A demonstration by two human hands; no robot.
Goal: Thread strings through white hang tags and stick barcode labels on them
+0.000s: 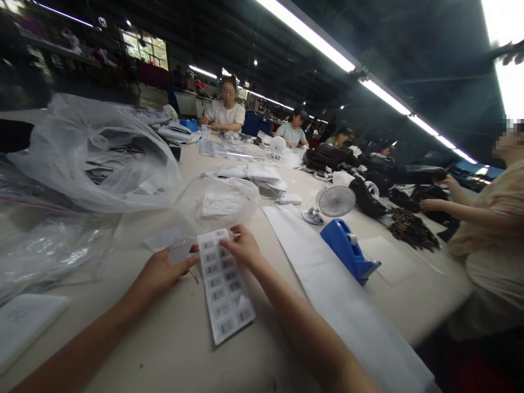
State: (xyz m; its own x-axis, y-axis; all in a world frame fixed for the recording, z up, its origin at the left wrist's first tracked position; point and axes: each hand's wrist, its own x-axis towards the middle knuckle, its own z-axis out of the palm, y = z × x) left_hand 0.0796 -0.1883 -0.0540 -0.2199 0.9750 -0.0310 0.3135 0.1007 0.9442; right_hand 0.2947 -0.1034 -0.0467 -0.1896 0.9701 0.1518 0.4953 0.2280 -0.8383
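My left hand (164, 273) pinches a small whitish tag (180, 252) between thumb and fingers, and a thin string seems to hang from it. Just right of it lies a long sheet of barcode stickers (225, 284), set out in two columns. The fingers of my right hand (241, 245) are closed at the sheet's upper right edge; whether a loose sticker is in them I cannot make out. Beyond both hands sits an open clear plastic bag (221, 202) with white paper pieces inside.
A large plastic bag (102, 158) of dark-and-white tags stands at left. On the right are a blue tape dispenser (350, 251), a white fan (335, 201) and a long white sheet (327, 295). Co-workers (225, 112) sit across the table; another person (491, 218) handles black items at right.
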